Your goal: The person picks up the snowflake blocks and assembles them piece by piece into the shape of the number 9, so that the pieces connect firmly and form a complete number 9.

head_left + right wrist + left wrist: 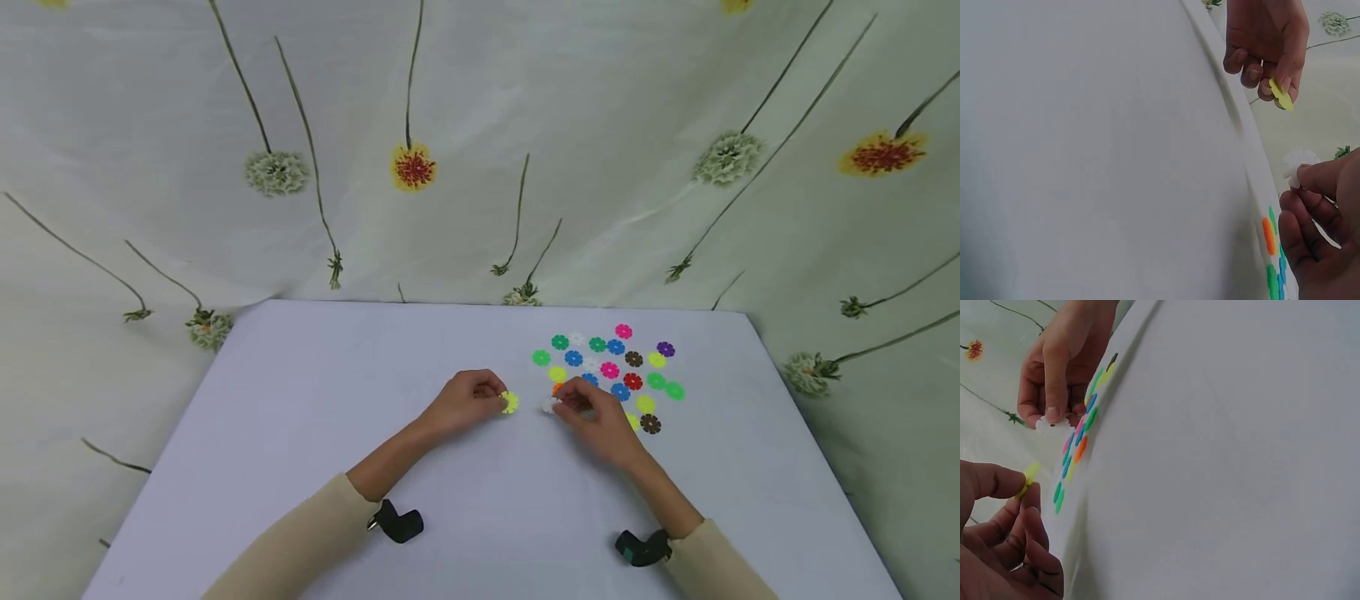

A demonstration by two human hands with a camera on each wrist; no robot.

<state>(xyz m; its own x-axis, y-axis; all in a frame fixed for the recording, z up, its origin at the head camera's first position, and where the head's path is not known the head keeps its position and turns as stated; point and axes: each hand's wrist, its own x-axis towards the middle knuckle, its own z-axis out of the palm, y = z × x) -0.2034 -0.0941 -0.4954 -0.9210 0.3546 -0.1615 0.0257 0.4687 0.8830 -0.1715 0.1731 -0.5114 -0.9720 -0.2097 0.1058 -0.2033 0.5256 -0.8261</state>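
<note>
Between thumb and fingers my left hand [471,397] pinches a yellow flower-shaped disc [511,402], its notched edge facing right. A white flower-shaped disc [550,405] is pinched the same way by my right hand [600,419]. Both discs are held up off the table, facing each other with a small gap between them. In the left wrist view the yellow disc [1030,478] shows nearly edge-on, and the white disc [1052,424] sits under the right thumb. From the right wrist, the white disc [1299,165] shows its notched face, the yellow disc [1281,95] tilted beyond it.
Several loose discs in many colours lie spread behind and right of my right hand, among them a brown disc [650,424], a red disc [633,382] and a purple disc [665,349]. The white table [315,367] ends at a flower-printed cloth [480,217].
</note>
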